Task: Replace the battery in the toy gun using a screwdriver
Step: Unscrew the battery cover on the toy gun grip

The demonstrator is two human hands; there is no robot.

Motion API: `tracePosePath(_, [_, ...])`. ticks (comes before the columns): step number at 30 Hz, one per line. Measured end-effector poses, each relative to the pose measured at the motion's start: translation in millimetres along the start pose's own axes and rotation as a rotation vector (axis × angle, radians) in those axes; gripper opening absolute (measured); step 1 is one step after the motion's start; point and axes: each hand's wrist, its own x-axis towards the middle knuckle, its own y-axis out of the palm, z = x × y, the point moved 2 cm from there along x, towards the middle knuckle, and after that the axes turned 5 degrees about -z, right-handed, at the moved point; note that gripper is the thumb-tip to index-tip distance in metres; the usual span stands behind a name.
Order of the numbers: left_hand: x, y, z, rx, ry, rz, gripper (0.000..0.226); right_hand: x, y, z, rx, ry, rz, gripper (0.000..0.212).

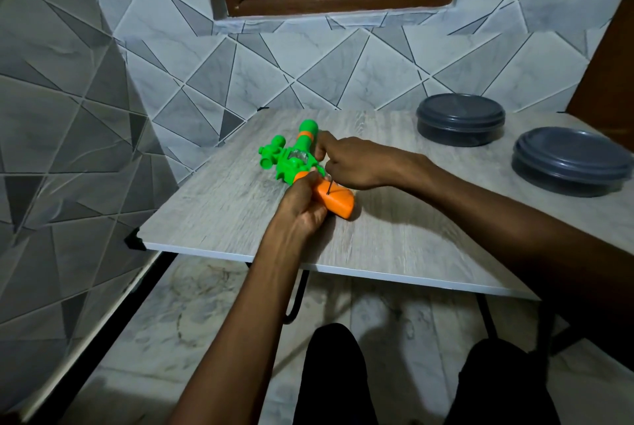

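Observation:
A green and orange toy gun (291, 158) lies on the grey wooden table (394, 239), its barrel pointing away from me and its orange grip (338, 200) toward me. My left hand (303, 205) grips the orange grip from the left side. My right hand (350, 162) hovers over the gun and holds a thin screwdriver (328, 187), whose metal tip stands on the top face of the orange grip. The screwdriver's handle is hidden inside my fist.
Two dark grey round lidded containers stand at the table's right, one at the back (460, 118) and one nearer the right edge (571, 160). A tiled wall runs behind and to the left. My knees (332, 373) show below the table's front edge.

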Motion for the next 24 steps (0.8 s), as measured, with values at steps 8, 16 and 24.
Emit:
tracePosePath(8, [-4.0, 1.8, -1.5, -0.038, 0.005, 0.004, 0.034, 0.1, 2.8, -3.3, -0.075, 0.013, -0.093, 0.045])
tracePosePath(16, [-0.5, 0.6, -1.9, -0.020, 0.002, 0.007, 0.026, 1.7, -3.1, -3.7, 0.100, 0.016, -0.017, 0.031])
tracePosePath(24, [0.8, 0.2, -0.6, -0.009, 0.022, -0.026, 0.033, 3.0, 10.0, -3.5, -0.106, -0.013, -0.231, 0.030])
